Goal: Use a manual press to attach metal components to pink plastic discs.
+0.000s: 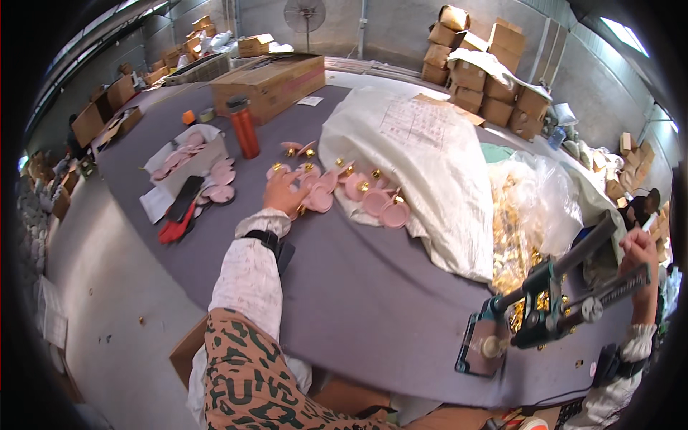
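Head view: the left hand (285, 195) is at the pink discs (319, 200) heaped by the white sack's (408, 143) left edge; the right hand (639, 251), fingers bent, is beside the press (539, 284), near right. Whether either grips anything, I cannot tell. Discs look light, stiff, smooth; best pinched by the rim.

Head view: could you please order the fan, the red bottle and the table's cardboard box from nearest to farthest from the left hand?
1. Red bottle: beyond the left hand, leftward.
2. Cardboard box: behind the bottle, on the table.
3. Fan: far back, near the wall.
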A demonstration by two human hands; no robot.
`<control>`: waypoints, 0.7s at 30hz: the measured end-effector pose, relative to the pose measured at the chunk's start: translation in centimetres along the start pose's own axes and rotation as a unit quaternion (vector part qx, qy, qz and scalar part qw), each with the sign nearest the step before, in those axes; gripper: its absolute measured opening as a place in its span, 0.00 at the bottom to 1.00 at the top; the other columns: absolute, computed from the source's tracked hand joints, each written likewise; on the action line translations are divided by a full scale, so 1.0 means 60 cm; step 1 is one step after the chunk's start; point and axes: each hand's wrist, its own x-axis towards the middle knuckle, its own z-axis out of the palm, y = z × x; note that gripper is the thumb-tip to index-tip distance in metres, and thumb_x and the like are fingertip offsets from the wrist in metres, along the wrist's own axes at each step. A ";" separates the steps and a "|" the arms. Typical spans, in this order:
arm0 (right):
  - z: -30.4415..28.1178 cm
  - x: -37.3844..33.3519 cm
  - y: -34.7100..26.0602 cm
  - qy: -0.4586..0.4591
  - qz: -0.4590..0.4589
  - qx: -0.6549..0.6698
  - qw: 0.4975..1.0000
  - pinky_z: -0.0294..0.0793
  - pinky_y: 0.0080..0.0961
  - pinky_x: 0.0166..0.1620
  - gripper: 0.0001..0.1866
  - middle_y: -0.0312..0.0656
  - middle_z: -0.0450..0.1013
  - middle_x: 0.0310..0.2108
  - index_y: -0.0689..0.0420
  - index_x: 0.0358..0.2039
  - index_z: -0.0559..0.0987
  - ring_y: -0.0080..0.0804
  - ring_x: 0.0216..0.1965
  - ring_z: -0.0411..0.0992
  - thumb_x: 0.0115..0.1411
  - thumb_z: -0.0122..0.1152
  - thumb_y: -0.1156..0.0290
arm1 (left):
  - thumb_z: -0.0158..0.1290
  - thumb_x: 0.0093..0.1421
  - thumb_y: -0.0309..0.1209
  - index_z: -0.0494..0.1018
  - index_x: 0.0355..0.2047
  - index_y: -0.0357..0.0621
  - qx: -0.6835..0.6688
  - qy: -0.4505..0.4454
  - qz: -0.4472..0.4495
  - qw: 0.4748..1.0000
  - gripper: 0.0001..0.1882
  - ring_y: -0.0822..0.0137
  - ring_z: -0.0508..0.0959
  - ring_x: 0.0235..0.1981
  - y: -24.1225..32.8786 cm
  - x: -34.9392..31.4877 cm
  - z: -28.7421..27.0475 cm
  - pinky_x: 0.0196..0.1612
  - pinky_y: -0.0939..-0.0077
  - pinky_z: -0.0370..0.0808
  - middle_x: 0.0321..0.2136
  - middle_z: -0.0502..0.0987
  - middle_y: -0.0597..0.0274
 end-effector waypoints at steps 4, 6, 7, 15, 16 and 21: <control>-0.056 -0.006 0.026 0.011 -0.040 -0.003 0.999 0.67 0.21 0.11 0.13 0.30 0.61 0.09 0.59 0.28 0.71 0.19 0.06 0.58 0.57 0.64 0.65 | 0.54 0.52 0.58 0.73 0.55 0.58 -0.002 -0.109 -0.053 0.993 0.33 0.46 0.60 0.63 0.018 0.112 0.074 0.64 0.57 0.58 0.61 0.62 0.46; -0.044 -0.005 0.030 0.011 -0.047 0.031 0.998 0.68 0.22 0.11 0.13 0.31 0.63 0.11 0.60 0.27 0.72 0.21 0.06 0.60 0.55 0.65 0.66 | 0.55 0.50 0.60 0.74 0.53 0.53 0.034 -0.131 -0.099 0.986 0.36 0.48 0.61 0.63 0.014 0.127 0.087 0.64 0.59 0.57 0.59 0.66 0.44; -0.037 -0.003 0.025 0.002 -0.032 0.030 0.999 0.67 0.21 0.11 0.13 0.31 0.63 0.11 0.60 0.27 0.72 0.21 0.06 0.60 0.55 0.65 0.65 | 0.54 0.48 0.62 0.76 0.51 0.51 0.065 -0.152 -0.103 0.981 0.37 0.52 0.61 0.63 -0.005 0.132 0.104 0.63 0.63 0.59 0.60 0.64 0.46; -0.061 0.021 0.032 0.064 -0.023 -0.004 0.998 0.66 0.20 0.10 0.11 0.30 0.63 0.12 0.56 0.29 0.69 0.18 0.05 0.59 0.56 0.62 0.67 | 0.61 0.44 0.51 0.81 0.38 0.47 -0.093 -0.316 -0.037 0.944 0.26 0.53 0.79 0.42 0.005 0.098 0.092 0.47 0.69 0.75 0.38 0.81 0.55; -0.066 0.037 0.062 0.054 -0.020 0.014 0.998 0.66 0.20 0.10 0.11 0.30 0.63 0.12 0.56 0.29 0.69 0.18 0.05 0.59 0.56 0.62 0.67 | 0.62 0.45 0.50 0.80 0.41 0.45 -0.080 -0.301 -0.036 0.950 0.27 0.55 0.79 0.43 0.014 0.070 0.055 0.48 0.69 0.74 0.41 0.80 0.53; -0.122 0.054 0.096 0.033 -0.020 0.002 0.999 0.65 0.18 0.09 0.11 0.31 0.67 0.16 0.56 0.30 0.69 0.18 0.07 0.61 0.57 0.62 0.66 | 0.63 0.51 0.43 0.74 0.50 0.44 -0.232 -0.358 -0.021 0.904 0.28 0.65 0.77 0.43 0.048 -0.024 -0.012 0.48 0.75 0.72 0.43 0.78 0.56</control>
